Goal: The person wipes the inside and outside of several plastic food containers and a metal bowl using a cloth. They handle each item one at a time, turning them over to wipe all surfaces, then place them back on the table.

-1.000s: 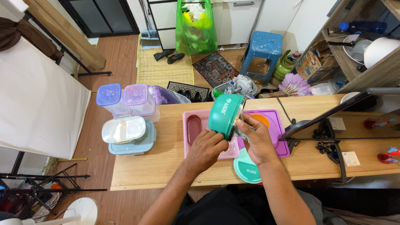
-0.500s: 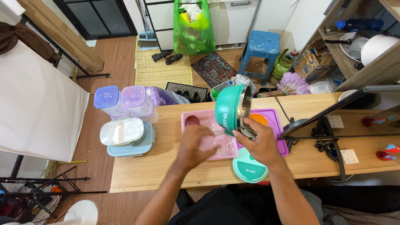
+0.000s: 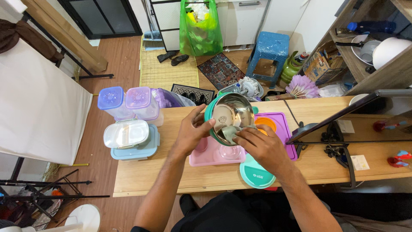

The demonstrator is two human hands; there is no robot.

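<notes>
A teal bowl with a shiny steel inside [image 3: 231, 114] is tilted toward me above the wooden table [image 3: 171, 172]. My left hand [image 3: 191, 131] grips its left rim. My right hand [image 3: 259, 146] presses a small grey-green cloth [image 3: 230, 132] into the lower inside of the bowl. Below the bowl lies a pink tray [image 3: 206, 158] with a clear cup in it. A teal lid [image 3: 256, 174] rests at the table's near edge, under my right wrist.
A purple tray [image 3: 281, 124] with an orange dish sits right of the bowl. Stacked lidded plastic containers [image 3: 128, 135] stand on the table's left end. A dark mirror frame [image 3: 339, 118] leans at the right. Stool, bags and shelves stand beyond.
The bowl has turned from its teal outside facing me to its steel inside. My left hand let go, then took the left rim; my right hand moved inside with the cloth.
</notes>
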